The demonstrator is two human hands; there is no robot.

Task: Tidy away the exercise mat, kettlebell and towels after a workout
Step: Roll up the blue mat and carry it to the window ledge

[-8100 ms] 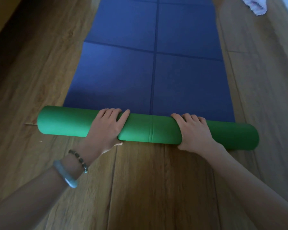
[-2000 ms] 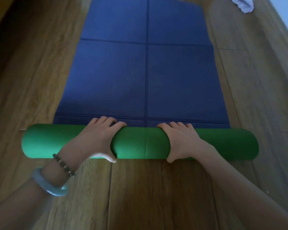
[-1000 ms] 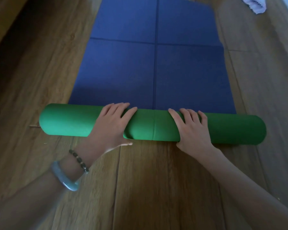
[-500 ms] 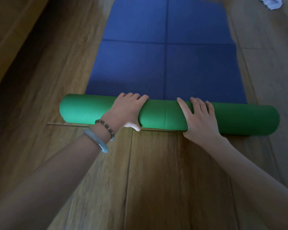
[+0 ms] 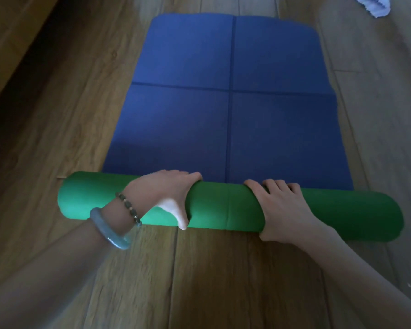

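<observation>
The exercise mat (image 5: 230,119) lies on the wooden floor, blue side up, with its near end wound into a thick green roll (image 5: 223,210) that runs left to right. My left hand (image 5: 161,193) curls over the roll left of its middle, thumb on the near side. My right hand (image 5: 282,207) grips the roll right of the middle, fingers over the top. A white towel (image 5: 375,5) lies crumpled on the floor at the far right, partly cut off by the frame. No kettlebell is in view.
Wooden floor boards (image 5: 211,281) surround the mat on all sides. A light wooden furniture edge (image 5: 12,51) runs diagonally along the far left.
The green roll has travelled forward over the blue mat and grown thicker; less flat blue mat is left. Both hands have shifted their grip over the roll's top.
</observation>
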